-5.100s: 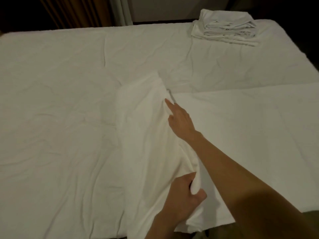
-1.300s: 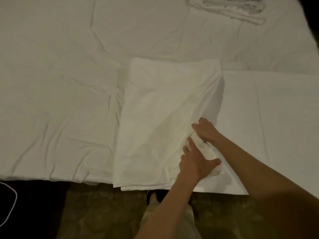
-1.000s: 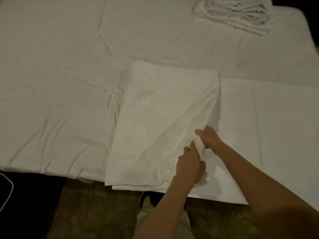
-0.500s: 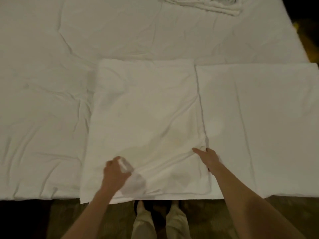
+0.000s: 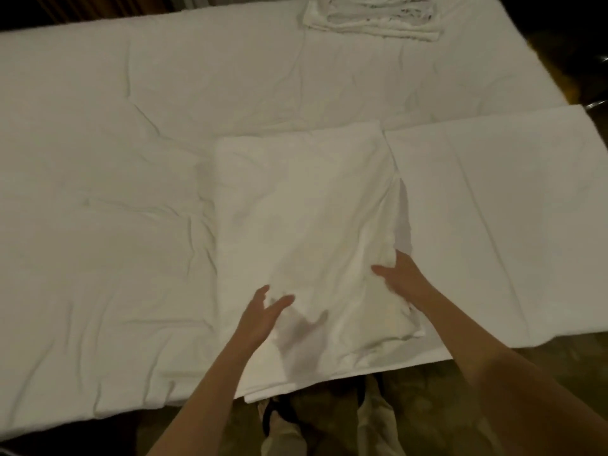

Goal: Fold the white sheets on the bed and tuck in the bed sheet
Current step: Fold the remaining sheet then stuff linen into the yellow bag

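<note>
Left hand (image 5: 263, 315) hovers fingers spread over the near part of the half-folded white cotton sheet (image 5: 306, 232), no grip. Right hand (image 5: 399, 278) pinches that sheet's folded right edge, thumb on top. Sheet's unfolded layer runs flat to the right of the right hand. Wrinkled white fitted bed sheet (image 5: 105, 199) left of left hand. Stack of folded white linens (image 5: 371, 16) far beyond both hands.
</note>
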The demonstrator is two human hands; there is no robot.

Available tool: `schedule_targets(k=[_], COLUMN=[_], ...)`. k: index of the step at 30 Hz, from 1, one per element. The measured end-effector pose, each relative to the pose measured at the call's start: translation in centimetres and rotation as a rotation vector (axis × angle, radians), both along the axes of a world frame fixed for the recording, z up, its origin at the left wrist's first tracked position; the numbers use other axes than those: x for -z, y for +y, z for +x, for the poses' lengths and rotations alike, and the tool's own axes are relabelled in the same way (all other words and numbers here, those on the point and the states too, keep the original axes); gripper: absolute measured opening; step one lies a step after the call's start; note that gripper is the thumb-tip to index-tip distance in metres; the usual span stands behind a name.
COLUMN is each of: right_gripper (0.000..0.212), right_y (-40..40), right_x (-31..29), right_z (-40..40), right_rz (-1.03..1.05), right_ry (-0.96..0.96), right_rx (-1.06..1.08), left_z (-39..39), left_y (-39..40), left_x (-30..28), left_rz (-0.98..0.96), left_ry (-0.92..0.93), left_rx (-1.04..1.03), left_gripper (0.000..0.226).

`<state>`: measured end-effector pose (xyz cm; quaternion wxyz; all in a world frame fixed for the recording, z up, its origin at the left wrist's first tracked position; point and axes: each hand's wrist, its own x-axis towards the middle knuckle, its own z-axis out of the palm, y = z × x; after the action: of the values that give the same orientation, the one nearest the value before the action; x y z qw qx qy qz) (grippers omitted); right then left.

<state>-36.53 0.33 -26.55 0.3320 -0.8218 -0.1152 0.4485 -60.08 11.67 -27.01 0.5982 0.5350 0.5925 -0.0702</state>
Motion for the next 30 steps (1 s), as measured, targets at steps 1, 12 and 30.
schedule_targets(k=[1,12,30], right_gripper=[0.061,0.053,0.047], right_y=[1.8,16.2,29.8], right_x=[-1.1,-7.2,3.8], right_z=[-1.7,-22.7,-37.9], right_rz=[0.016,0.107,-0.062], right_ry=[-0.034,-0.047,-0.137], right_rx=[-0.029,-0.49,-0.101], left_z=[0.9,-4.3,-43.6], left_y=[0.9,12.9,31.7], left_x=[-1.5,-5.5,-0.5], left_rz=[-0.014,0.25,0.358], left_ry=[-0.065,-0.001,0.451], left_rx=[-0.013,-0.107,-0.239], left_gripper=[0.073,0.03,0.027])
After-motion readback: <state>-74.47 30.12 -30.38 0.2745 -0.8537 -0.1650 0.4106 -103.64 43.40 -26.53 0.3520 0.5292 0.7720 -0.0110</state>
